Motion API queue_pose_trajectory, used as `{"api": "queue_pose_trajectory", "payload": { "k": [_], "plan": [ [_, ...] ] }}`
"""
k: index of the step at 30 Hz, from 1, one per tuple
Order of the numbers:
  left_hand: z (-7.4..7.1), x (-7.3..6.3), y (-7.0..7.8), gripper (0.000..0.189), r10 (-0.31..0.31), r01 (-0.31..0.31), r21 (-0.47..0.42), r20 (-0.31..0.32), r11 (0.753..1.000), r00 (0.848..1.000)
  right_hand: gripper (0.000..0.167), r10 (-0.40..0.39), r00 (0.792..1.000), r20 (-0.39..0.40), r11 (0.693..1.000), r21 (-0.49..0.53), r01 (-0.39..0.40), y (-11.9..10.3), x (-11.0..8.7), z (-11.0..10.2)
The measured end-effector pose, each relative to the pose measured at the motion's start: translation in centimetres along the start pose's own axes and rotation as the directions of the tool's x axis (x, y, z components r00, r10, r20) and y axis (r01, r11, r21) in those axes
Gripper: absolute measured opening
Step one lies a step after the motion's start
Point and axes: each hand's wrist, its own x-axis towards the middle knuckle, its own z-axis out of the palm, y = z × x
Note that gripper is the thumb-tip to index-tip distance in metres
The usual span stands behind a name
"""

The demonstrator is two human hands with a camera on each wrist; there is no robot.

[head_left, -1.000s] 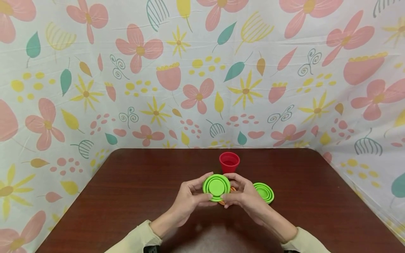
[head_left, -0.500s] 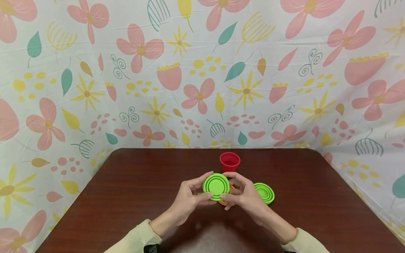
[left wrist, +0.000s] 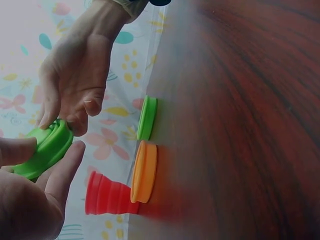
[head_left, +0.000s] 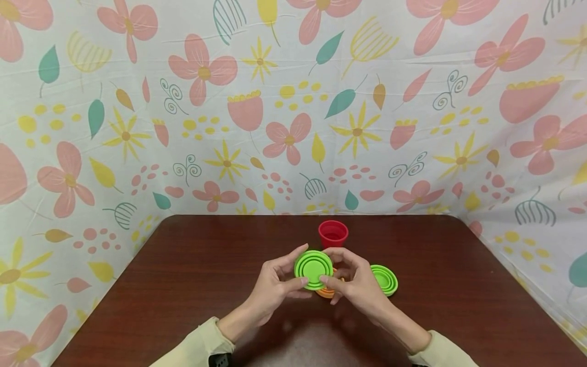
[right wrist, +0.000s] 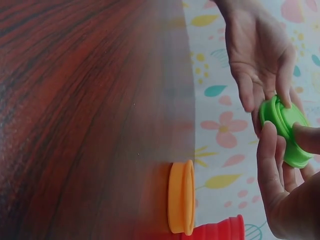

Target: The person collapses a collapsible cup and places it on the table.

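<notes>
Green ringed disc, raised above the bench, sits midway between left hand and right hand; both grips pinch its rim, ringed face toward the person.

Pale glare hazes the table (wrist views look dimmer).

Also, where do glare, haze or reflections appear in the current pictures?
Head view: pale glare on the tabletop, bottom centre, below the green collapsible cup; left wrist view: upper-left corner washed out, red collapsible cup reflected blurrily; right wrist view: faint orange reflection beside the orange collapsible cup.
</notes>
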Motion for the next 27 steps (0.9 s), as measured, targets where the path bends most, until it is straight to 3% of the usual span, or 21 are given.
{"api": "queue_pose_trajectory", "payload": {
  "k": [14, 27],
  "plan": [
    [-0.15, -0.02, 0.04, 0.070, 0.010, -0.011, 0.042, 0.004, 0.999, 1.000, 0.046, -0.092, 0.995, -0.045, 0.996, -0.022, 0.091, 0.08, -0.16, 0.14],
    [-0.28, -0.22, 0.60, 0.057, -0.070, 0.075, 0.111, -0.053, 0.991, 0.996, 0.043, -0.215, 0.973, -0.084, 0.968, -0.149, 0.201, -0.02, -0.34, 0.16]
  ]
}}
